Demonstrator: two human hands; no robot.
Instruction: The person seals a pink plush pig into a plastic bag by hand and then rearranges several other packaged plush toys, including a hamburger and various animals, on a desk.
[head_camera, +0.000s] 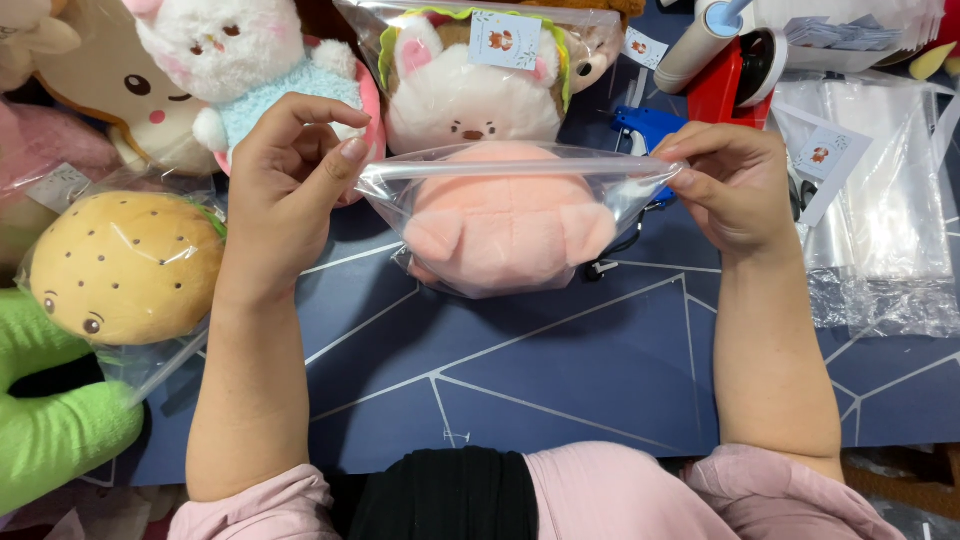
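One clear plastic bag (520, 175) holding one pink plush toy (508, 225) hangs above the dark blue bench (560, 370), mid-frame. Two hands work it: the left hand (285, 190) and the right hand (730, 185) each have a grip pinched shut on the bag's top edge. Behind sit one bagged white bunny plush (470, 90), one bun-shaped plush (125, 265) at left, and one stack of empty bags (885, 220) at right.

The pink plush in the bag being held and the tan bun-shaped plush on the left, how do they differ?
The pink plush is plain pink, the tan bun-shaped plush is dotted with dark specks. The pink one is lifted between the left hand and right hand, which pinch its bag's top edge; the tan one lies untouched on the table. Both sit in clear plastic bags.
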